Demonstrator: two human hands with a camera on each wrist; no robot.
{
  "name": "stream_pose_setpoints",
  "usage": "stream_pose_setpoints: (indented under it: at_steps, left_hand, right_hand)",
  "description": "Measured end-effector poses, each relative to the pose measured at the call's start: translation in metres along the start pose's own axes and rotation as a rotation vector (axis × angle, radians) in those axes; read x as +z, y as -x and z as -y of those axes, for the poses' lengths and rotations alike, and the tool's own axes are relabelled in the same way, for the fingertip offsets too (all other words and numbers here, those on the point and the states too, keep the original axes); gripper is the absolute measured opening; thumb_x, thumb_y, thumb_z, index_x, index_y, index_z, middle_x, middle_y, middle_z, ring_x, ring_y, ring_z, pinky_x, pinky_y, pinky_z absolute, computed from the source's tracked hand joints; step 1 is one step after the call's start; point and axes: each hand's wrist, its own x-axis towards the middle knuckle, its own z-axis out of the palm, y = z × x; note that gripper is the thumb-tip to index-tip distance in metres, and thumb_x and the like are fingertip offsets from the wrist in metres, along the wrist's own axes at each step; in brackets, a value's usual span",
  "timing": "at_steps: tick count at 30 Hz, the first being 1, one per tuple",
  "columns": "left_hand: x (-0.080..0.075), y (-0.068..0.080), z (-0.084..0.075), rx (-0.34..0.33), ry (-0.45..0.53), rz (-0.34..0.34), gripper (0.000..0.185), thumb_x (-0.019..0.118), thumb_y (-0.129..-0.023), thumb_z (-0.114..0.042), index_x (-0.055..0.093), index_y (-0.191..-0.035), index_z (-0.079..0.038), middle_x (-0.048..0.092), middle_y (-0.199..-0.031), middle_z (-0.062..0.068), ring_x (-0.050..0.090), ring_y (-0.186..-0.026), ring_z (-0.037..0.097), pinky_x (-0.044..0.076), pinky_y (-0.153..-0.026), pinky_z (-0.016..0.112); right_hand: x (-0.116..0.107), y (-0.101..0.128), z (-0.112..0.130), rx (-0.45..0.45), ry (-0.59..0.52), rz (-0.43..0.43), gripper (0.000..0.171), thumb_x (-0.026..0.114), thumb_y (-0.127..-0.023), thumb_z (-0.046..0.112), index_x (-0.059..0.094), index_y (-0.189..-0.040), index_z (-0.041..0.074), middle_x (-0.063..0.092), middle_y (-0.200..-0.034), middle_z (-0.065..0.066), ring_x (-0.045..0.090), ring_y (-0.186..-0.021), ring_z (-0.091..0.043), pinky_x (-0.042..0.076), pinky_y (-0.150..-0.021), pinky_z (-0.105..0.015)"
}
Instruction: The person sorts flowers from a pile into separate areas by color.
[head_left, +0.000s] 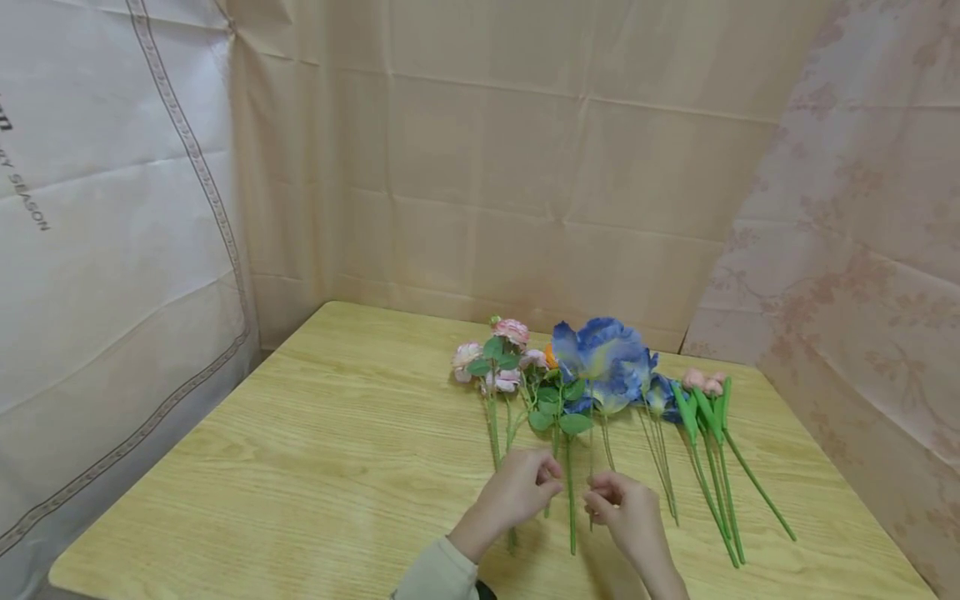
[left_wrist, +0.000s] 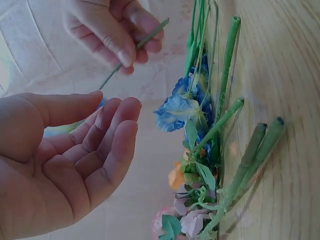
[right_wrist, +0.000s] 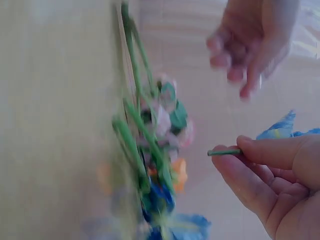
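My right hand (head_left: 626, 510) pinches the thin green stem (left_wrist: 115, 71) of a blue artificial flower (head_left: 600, 358) between thumb and fingers, with the stem's cut end poking out past the fingertips. The bloom shows only partly behind the hand in the right wrist view. To the left, my left hand (head_left: 517, 487) hovers over the stems with its fingers loosely bent and nothing in its grasp. In the left wrist view its thumb (left_wrist: 75, 107) and fingertips are apart, and the held stem passes behind them.
Pink flowers (head_left: 512, 332) with green leaves lie on the wooden table (head_left: 322, 442), beside an orange flower (left_wrist: 176, 176). More blue flowers (head_left: 662, 398) lie further right, then pink tulips (head_left: 703, 382) on thick green stems. Hanging cloth (head_left: 510, 183) surrounds the table's back and sides.
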Motion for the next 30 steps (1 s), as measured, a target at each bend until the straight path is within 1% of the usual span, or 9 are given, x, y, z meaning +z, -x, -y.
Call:
stream_pose_setpoints:
  at_steps: [4, 9, 13, 15, 17, 20, 24, 29, 30]
  left_hand:
    - [-0.002, 0.001, 0.001, -0.008, 0.012, 0.013, 0.005, 0.063, -0.082, -0.010, 0.063, -0.082, -0.005, 0.053, -0.063, -0.006, 0.048, -0.054, 0.004, 0.040, -0.048, 0.019]
    - [-0.003, 0.002, 0.004, -0.001, 0.035, 0.036, 0.007, 0.060, -0.085, -0.010, 0.061, -0.082, -0.003, 0.052, -0.058, -0.006, 0.047, -0.047, 0.003, 0.039, -0.044, 0.019]
    - [-0.003, 0.002, 0.005, 0.005, 0.008, 0.038, 0.007, 0.061, -0.085, -0.011, 0.062, -0.081, -0.005, 0.051, -0.059, -0.007, 0.046, -0.049, 0.003, 0.038, -0.045, 0.019]
    - [-0.004, 0.003, 0.006, 0.002, -0.013, 0.032, 0.008, 0.061, -0.084, -0.012, 0.062, -0.080, -0.006, 0.051, -0.060, -0.007, 0.045, -0.051, 0.003, 0.039, -0.047, 0.019]
    - [-0.005, 0.003, 0.006, -0.002, -0.035, 0.025, 0.008, 0.062, -0.084, -0.013, 0.062, -0.079, -0.007, 0.050, -0.062, -0.007, 0.045, -0.053, 0.004, 0.039, -0.049, 0.019]
    - [-0.005, 0.004, 0.007, -0.003, -0.063, 0.020, 0.008, 0.063, -0.083, -0.013, 0.063, -0.078, -0.007, 0.051, -0.063, -0.007, 0.045, -0.055, 0.004, 0.039, -0.050, 0.019]
    - [-0.004, 0.003, 0.009, 0.004, -0.119, 0.022, 0.008, 0.063, -0.083, -0.015, 0.063, -0.077, -0.008, 0.052, -0.064, -0.007, 0.045, -0.056, 0.003, 0.038, -0.051, 0.019]
    - [-0.004, 0.004, 0.015, 0.001, -0.164, 0.074, 0.009, 0.062, -0.084, -0.016, 0.063, -0.080, -0.008, 0.053, -0.066, -0.006, 0.046, -0.056, 0.004, 0.039, -0.051, 0.020]
    - [-0.005, 0.005, 0.016, -0.002, -0.175, 0.087, 0.010, 0.062, -0.084, -0.017, 0.063, -0.081, -0.007, 0.053, -0.066, -0.006, 0.046, -0.056, 0.004, 0.039, -0.050, 0.020]
  right_hand:
    - [-0.021, -0.010, -0.009, 0.012, 0.159, -0.060, 0.014, 0.063, -0.076, -0.009, 0.059, -0.088, -0.015, 0.062, -0.070, -0.014, 0.061, -0.058, -0.020, 0.049, -0.050, -0.022]
    - [-0.046, -0.025, -0.028, -0.004, 0.379, -0.095, 0.015, 0.063, -0.075, -0.007, 0.057, -0.085, -0.017, 0.061, -0.067, -0.018, 0.060, -0.055, -0.025, 0.049, -0.050, -0.032]
    - [-0.059, -0.035, -0.041, -0.011, 0.525, -0.067, 0.012, 0.064, -0.072, -0.007, 0.058, -0.078, -0.016, 0.061, -0.067, -0.021, 0.060, -0.058, -0.030, 0.048, -0.054, -0.040]
    - [-0.062, -0.039, -0.046, -0.008, 0.587, -0.038, 0.011, 0.065, -0.071, -0.007, 0.056, -0.066, -0.011, 0.059, -0.062, -0.017, 0.056, -0.056, -0.027, 0.047, -0.053, -0.039]
    - [-0.064, -0.041, -0.051, 0.012, 0.612, 0.004, 0.014, 0.064, -0.071, -0.007, 0.053, -0.061, -0.006, 0.055, -0.058, -0.011, 0.051, -0.054, -0.022, 0.044, -0.051, -0.037]
    - [-0.065, -0.044, -0.056, 0.074, 0.595, 0.066, 0.030, 0.060, -0.070, -0.009, 0.041, -0.052, 0.006, 0.039, -0.050, 0.001, 0.036, -0.047, -0.014, 0.033, -0.044, -0.028]
    - [-0.065, -0.046, -0.061, 0.134, 0.555, 0.112, 0.038, 0.055, -0.068, -0.012, 0.030, -0.050, 0.011, 0.025, -0.047, 0.004, 0.024, -0.043, -0.010, 0.023, -0.042, -0.023]
    - [-0.066, -0.047, -0.063, 0.101, 0.586, 0.104, 0.025, 0.056, -0.069, -0.010, 0.041, -0.053, 0.003, 0.038, -0.052, -0.001, 0.035, -0.048, -0.014, 0.032, -0.044, -0.028]
    - [-0.066, -0.047, -0.063, 0.101, 0.581, 0.108, 0.026, 0.055, -0.070, -0.009, 0.041, -0.053, 0.003, 0.036, -0.050, 0.000, 0.033, -0.047, -0.013, 0.031, -0.044, -0.027]
